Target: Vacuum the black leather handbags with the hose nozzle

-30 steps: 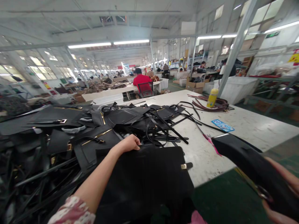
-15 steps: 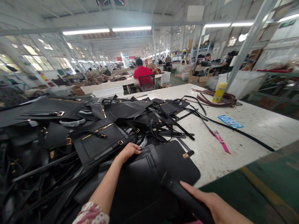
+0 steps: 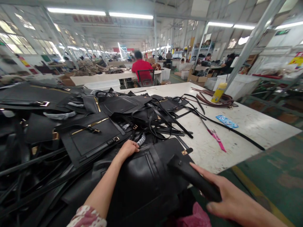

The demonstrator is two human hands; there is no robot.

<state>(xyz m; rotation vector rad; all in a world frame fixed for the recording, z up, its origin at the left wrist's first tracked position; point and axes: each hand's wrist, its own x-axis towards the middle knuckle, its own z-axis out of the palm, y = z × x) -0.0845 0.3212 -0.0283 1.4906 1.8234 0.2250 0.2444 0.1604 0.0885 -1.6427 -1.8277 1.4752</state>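
Note:
A black leather bag (image 3: pixel 142 183) lies in front of me, its flap with a gold clasp (image 3: pixel 184 152) spread toward the right. My left hand (image 3: pixel 128 149) is closed on the bag's upper edge, beside a wrapped white piece (image 3: pixel 141 140). At the lower right my right hand (image 3: pixel 224 195) grips a thick black strap-like piece (image 3: pixel 196 176), thumb below and fingers along its top. Its far end reaches over the bag. Whether that piece is joined to the bag is hard to tell.
Black bag pieces (image 3: pixel 87 135) with gold zips pile up at left. On the white table (image 3: pixel 260 126) lie pink-handled snips (image 3: pixel 217 140), a blue card (image 3: pixel 226 121), brown straps (image 3: pixel 203 96) and a yellow bottle (image 3: pixel 219 92). A person in red (image 3: pixel 142 67) sits beyond.
My right hand has lifted the thick black piece slightly up and right, and more of the hand shows. My left hand keeps its hold. The view has shifted a little.

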